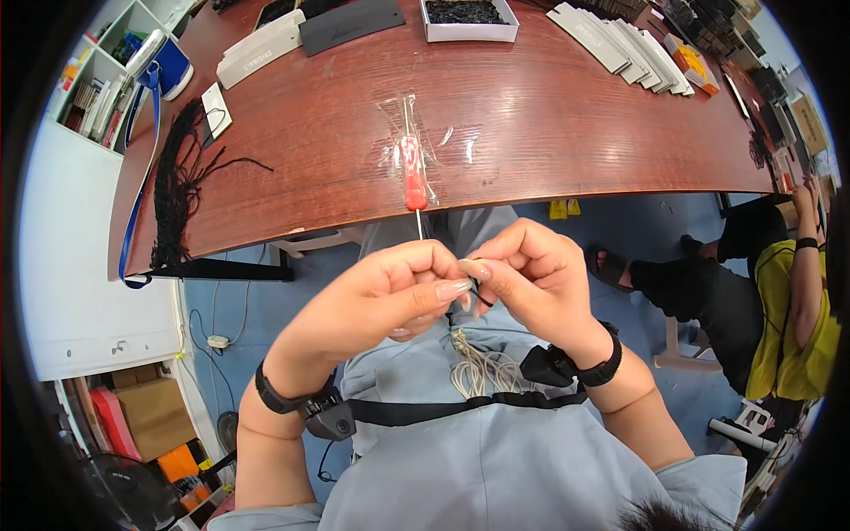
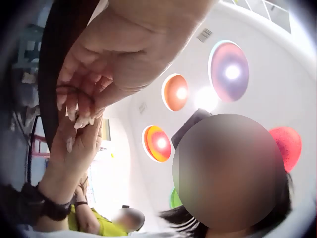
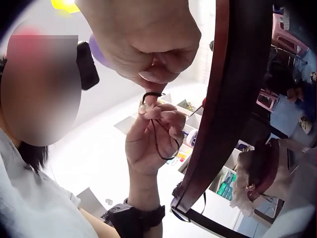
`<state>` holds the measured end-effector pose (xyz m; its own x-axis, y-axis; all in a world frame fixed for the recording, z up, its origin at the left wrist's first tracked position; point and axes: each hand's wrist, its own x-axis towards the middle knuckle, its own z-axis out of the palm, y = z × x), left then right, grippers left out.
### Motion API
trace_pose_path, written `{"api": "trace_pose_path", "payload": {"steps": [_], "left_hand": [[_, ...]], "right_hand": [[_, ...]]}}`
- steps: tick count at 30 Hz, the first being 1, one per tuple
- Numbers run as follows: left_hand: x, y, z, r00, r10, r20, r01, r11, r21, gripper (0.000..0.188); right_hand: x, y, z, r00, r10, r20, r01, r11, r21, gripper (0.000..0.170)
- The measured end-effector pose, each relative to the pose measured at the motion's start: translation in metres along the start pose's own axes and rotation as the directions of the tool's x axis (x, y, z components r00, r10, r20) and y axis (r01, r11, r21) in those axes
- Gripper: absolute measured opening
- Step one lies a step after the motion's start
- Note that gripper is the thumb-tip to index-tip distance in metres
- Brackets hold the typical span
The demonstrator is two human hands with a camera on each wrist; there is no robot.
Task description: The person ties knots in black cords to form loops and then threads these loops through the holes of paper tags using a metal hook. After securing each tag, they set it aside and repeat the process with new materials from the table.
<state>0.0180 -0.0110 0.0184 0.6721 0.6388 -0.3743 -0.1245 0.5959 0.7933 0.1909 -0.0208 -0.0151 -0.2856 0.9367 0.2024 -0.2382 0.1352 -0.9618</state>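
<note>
Near the centre of the head view, the left hand (image 1: 376, 288) and the right hand (image 1: 537, 279) meet fingertip to fingertip, both pinching a thin black cord (image 1: 482, 300) between thumb and fingers. The cord lies at the meeting point of the fingertips, and in the right wrist view a loop of it hangs across the left palm.

Just above the hands, a tool with a red handle (image 1: 414, 177) in clear plastic wrapping lies on the reddish-brown wooden worktop (image 1: 549, 142). Its slim metal shaft juts past the near edge down towards the left hand; whether they touch cannot be told. Below the hands, a bundle of cream strings (image 1: 478, 373) rests on the person's pale blue-grey clothing.

At the left of the worktop lies a tangled bunch of black cords (image 1: 173, 208) beside a white card tag (image 1: 216, 111). A shallow white box (image 1: 469, 28) holding black material stands at the top centre, with a dark grey flat piece (image 1: 351, 26) to its left. A fanned row of white cards (image 1: 620, 49) occupies the upper right, next to an orange-and-white box (image 1: 691, 64). At the right edge sits another person in a yellow-green top (image 1: 792, 327).
</note>
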Motion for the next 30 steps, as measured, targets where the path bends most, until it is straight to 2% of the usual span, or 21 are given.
{"api": "trace_pose_path", "payload": {"steps": [1, 2, 4, 5, 9, 11, 15, 18, 19, 20, 21, 22, 24, 25, 27, 28, 30], "left_hand": [[0.001, -0.004, 0.004, 0.998, 0.001, -0.065, 0.001, 1.000, 0.025, 0.012], [0.001, -0.007, 0.003, 0.998, -0.001, -0.064, 0.002, 1.000, 0.022, 0.012], [0.001, -0.012, 0.001, 0.977, 0.208, -0.045, -0.199, 0.967, 0.159, 0.022], [0.001, -0.010, 0.001, 0.976, 0.202, -0.079, -0.186, 0.967, 0.173, 0.032], [-0.001, -0.011, 0.005, 0.941, 0.286, -0.184, -0.242, 0.943, 0.228, 0.033], [-0.003, -0.009, 0.008, 0.907, 0.351, -0.235, -0.263, 0.905, 0.334, 0.032], [-0.004, -0.005, 0.012, 0.927, 0.259, -0.272, -0.192, 0.949, 0.250, 0.029], [-0.002, -0.009, 0.007, 0.947, 0.254, -0.195, -0.228, 0.963, 0.146, 0.021], [-0.003, -0.009, 0.004, 0.970, 0.196, -0.141, -0.182, 0.978, 0.106, 0.019], [-0.003, -0.009, 0.001, 0.987, 0.139, -0.084, -0.133, 0.989, 0.068, 0.016], [-0.003, -0.012, -0.001, 0.987, 0.149, -0.056, -0.146, 0.988, 0.053, 0.014], [-0.002, -0.011, -0.002, 0.987, 0.149, -0.056, -0.147, 0.988, 0.053, 0.014], [0.000, -0.009, -0.005, 0.998, 0.059, 0.036, -0.063, 0.993, 0.100, 0.014], [0.001, -0.009, -0.006, 0.998, 0.059, 0.036, -0.062, 0.993, 0.100, 0.014], [0.005, -0.015, -0.010, 0.995, 0.088, 0.049, -0.091, 0.994, 0.056, 0.011], [0.007, -0.018, -0.011, 0.995, 0.087, 0.049, -0.089, 0.994, 0.055, 0.011], [0.011, -0.025, -0.013, 0.992, 0.088, 0.088, -0.074, 0.986, -0.146, 0.013]], "right_hand": [[0.001, -0.004, -0.002, 0.998, 0.067, -0.010, -0.067, 0.998, 0.003, 0.005], [0.001, -0.005, -0.002, 0.991, 0.134, -0.019, -0.134, 0.991, 0.006, 0.006], [0.002, -0.004, 0.000, 0.985, 0.169, -0.040, -0.166, 0.984, 0.058, 0.008], [0.003, -0.005, 0.001, 0.980, 0.197, -0.035, -0.193, 0.977, 0.089, 0.008], [0.005, -0.007, 0.002, 0.973, 0.228, -0.026, -0.222, 0.966, 0.132, 0.009], [0.006, -0.007, 0.004, 0.975, 0.218, -0.033, -0.209, 0.963, 0.170, 0.009], [0.005, -0.008, 0.006, 0.984, 0.173, -0.036, -0.161, 0.962, 0.220, 0.010], [0.005, -0.010, 0.005, 0.982, 0.186, 0.020, -0.186, 0.962, 0.202, 0.010], [0.005, -0.009, 0.003, 0.982, 0.186, 0.019, -0.186, 0.962, 0.202, 0.010], [0.005, -0.008, 0.002, 0.968, 0.243, 0.067, -0.252, 0.929, 0.272, 0.011], [0.006, -0.007, 0.000, 0.948, 0.294, 0.120, -0.317, 0.886, 0.338, 0.012], [0.008, -0.008, -0.001, 0.948, 0.294, 0.120, -0.318, 0.886, 0.337, 0.012], [0.011, -0.011, -0.003, 0.890, 0.406, 0.206, -0.454, 0.828, 0.330, 0.015], [0.011, -0.010, -0.003, 0.890, 0.406, 0.206, -0.454, 0.828, 0.330, 0.015], [0.009, -0.005, -0.005, 0.850, 0.423, 0.314, -0.523, 0.751, 0.403, 0.016], [0.009, -0.005, -0.004, 0.850, 0.424, 0.313, -0.523, 0.751, 0.403, 0.016], [0.008, -0.004, -0.002, 0.884, 0.417, 0.211, -0.467, 0.779, 0.418, 0.014]]}}
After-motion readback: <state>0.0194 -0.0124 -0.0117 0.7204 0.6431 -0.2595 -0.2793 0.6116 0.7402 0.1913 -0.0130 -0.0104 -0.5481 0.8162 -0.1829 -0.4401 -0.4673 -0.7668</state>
